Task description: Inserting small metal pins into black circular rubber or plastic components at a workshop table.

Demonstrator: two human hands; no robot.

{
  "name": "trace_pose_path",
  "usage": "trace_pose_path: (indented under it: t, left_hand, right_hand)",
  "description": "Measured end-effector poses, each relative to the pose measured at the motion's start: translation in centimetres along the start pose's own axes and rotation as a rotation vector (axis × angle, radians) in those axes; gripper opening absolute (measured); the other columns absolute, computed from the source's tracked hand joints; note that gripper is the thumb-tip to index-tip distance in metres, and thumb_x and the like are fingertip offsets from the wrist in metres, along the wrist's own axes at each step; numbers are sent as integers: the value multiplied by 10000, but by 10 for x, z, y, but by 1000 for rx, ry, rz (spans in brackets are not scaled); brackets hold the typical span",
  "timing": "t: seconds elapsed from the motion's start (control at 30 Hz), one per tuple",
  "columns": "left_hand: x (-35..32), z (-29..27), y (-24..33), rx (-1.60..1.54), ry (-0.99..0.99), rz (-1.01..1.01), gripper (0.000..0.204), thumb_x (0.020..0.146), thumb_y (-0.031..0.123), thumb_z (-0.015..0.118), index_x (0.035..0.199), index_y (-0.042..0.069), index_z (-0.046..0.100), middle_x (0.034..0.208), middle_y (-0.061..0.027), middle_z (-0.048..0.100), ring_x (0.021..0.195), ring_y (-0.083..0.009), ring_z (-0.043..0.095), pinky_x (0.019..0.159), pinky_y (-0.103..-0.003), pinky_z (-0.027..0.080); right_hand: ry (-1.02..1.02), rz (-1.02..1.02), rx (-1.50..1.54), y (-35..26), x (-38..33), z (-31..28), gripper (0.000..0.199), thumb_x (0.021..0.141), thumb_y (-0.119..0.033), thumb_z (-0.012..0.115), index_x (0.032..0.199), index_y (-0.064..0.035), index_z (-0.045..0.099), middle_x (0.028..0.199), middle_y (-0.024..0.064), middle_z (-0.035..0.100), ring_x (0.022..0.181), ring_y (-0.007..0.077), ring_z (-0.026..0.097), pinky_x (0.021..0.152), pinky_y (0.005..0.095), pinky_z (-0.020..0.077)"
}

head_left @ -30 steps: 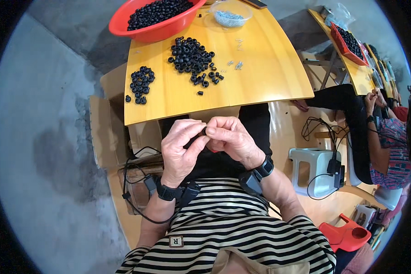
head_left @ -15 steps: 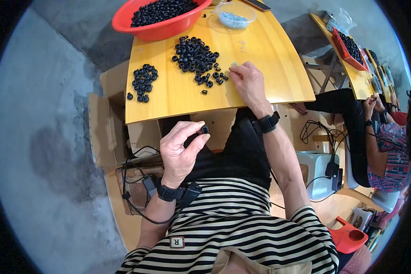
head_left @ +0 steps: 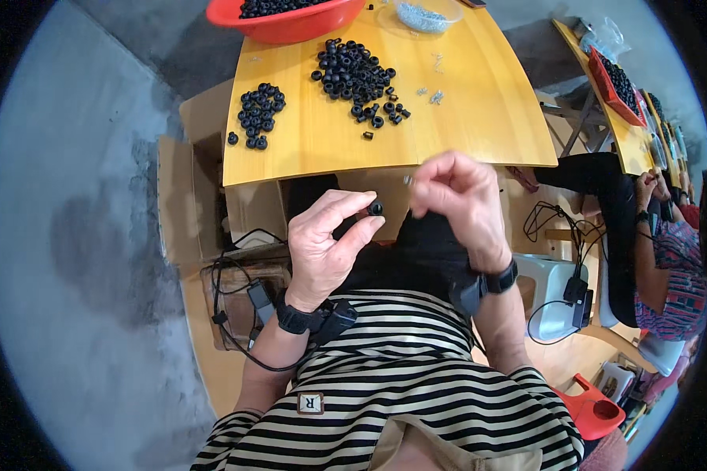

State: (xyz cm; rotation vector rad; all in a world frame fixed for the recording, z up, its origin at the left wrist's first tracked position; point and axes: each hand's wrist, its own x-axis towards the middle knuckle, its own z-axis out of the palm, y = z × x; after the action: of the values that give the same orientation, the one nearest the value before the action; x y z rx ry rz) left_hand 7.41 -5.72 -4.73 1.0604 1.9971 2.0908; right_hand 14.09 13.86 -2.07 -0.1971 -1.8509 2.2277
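Note:
My left hand pinches a small black ring-shaped part between thumb and fingertips, held above my lap in front of the yellow wooden table. Just to its right, my right hand is blurred and holds a tiny metal piece at its fingertips. On the table lie a big heap of black rings in the middle and a smaller heap of black rings at the left. A few little metal pieces lie to the right of the big heap.
A red basin full of black rings and a clear dish of metal pieces stand at the table's far edge. Cardboard boxes and cables sit at my left. Another person works at a table to the right.
My right hand reached out to the table by the big heap, then came back beside my left hand with a tiny metal piece. My left hand kept its black ring.

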Motion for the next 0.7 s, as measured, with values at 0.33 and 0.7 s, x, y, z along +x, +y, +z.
trace_pose_path:
  t: [0.33,0.7]
  left_hand:
    - [0,4,14,166,-12,127,330,714,-52,778,1029,4,701,904,-110,677,801,-211,648,704,-295,530]
    - [1,10,15,220,-47,204,296,700,-49,781,982,-4,704,906,-106,687,826,-235,659,719,-312,535]
  right_hand:
    - [1,58,5,0,-34,27,96,871,-96,731,900,-19,682,780,1,671,661,49,599,588,194,509]
    - [-86,83,190,16,-25,17,116,834,-54,757,853,-50,643,754,-14,643,635,31,547,566,188,454]
